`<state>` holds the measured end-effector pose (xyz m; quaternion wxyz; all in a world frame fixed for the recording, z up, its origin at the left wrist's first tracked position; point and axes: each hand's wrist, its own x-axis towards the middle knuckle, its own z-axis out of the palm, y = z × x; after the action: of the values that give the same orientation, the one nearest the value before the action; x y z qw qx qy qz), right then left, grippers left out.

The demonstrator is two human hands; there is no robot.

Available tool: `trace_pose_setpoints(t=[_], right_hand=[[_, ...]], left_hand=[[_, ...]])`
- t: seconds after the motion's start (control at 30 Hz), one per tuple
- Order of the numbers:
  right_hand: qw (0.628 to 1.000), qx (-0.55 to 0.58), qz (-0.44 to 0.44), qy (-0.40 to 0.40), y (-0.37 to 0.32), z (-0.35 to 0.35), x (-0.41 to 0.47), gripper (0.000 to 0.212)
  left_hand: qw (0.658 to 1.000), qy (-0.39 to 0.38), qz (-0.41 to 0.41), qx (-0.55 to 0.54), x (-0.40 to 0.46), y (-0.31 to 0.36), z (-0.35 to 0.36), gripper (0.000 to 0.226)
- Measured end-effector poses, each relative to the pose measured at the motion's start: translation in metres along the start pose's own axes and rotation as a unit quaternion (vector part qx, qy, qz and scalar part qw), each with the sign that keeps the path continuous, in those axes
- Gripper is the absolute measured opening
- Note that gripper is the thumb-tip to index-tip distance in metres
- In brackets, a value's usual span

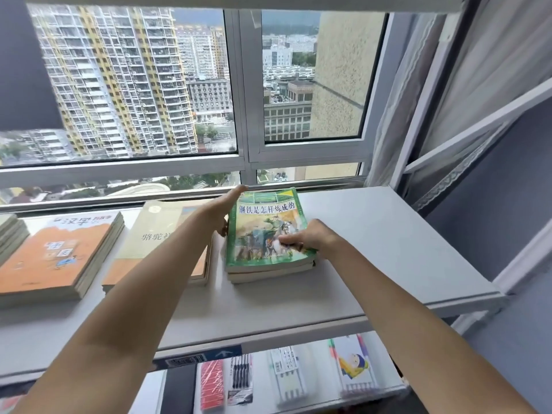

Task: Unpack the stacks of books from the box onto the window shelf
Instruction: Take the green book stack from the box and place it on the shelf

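Note:
A short stack of books topped by a green-covered book (263,222) lies on the white window shelf (388,249), right of centre. My left hand (224,209) lies flat against the stack's left edge, fingers straight toward the window. My right hand (307,236) grips the stack's right front corner, thumb on the green cover, fingers curled down the side. To the left lie a cream-and-orange stack (161,234) and an orange-covered stack (59,255). The box is out of view.
The corner of another stack (9,234) shows at the far left edge. The window frame (245,171) runs just behind the shelf. A curtain (397,115) hangs at the right. Packaged pens and stationery (286,375) lie on the lower shelf.

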<state>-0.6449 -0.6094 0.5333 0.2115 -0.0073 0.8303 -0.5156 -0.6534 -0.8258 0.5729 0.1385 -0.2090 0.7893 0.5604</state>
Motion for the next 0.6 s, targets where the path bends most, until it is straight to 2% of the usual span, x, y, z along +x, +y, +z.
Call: trace_pose_setpoints(t=[0.07,0.1,0.17,0.2,0.23,0.33,0.43,0.53,0.6], right_hand=[[1.0,0.0,0.004,-0.011,-0.001,0.0,-0.006,0.033],[1.0,0.002,0.002,-0.012,-0.001,-0.001,-0.011,0.042],[1.0,-0.005,0.007,0.005,0.003,-0.005,-0.022,0.075],[0.999,-0.016,0.005,0.027,0.007,-0.007,-0.031,0.081],[0.997,-0.041,-0.008,0.059,0.012,-0.011,-0.04,0.081],[0.978,-0.154,-0.043,0.134,0.031,-0.028,-0.07,0.064],[0.956,-0.236,-0.076,0.156,0.055,-0.046,-0.11,0.049],[0.92,-0.338,-0.067,0.189,0.082,-0.059,-0.155,0.047],[0.906,-0.364,-0.047,0.21,0.104,-0.069,-0.188,0.048]], left_hand=[[0.997,0.026,0.056,0.037,-0.012,0.009,-0.001,0.076],[0.993,0.037,0.093,0.062,-0.018,0.013,0.0,0.074],[0.98,0.059,0.147,0.123,-0.031,0.022,0.003,0.072],[0.969,0.072,0.165,0.17,-0.038,0.025,0.007,0.071],[0.951,0.094,0.18,0.234,-0.044,0.028,0.012,0.067],[0.868,0.154,0.244,0.404,-0.059,0.031,0.033,0.056],[0.822,0.12,0.308,0.464,-0.073,0.026,0.068,0.05],[0.785,0.09,0.35,0.504,-0.1,0.018,0.111,0.049],[0.756,0.071,0.375,0.532,-0.121,0.009,0.145,0.048]])
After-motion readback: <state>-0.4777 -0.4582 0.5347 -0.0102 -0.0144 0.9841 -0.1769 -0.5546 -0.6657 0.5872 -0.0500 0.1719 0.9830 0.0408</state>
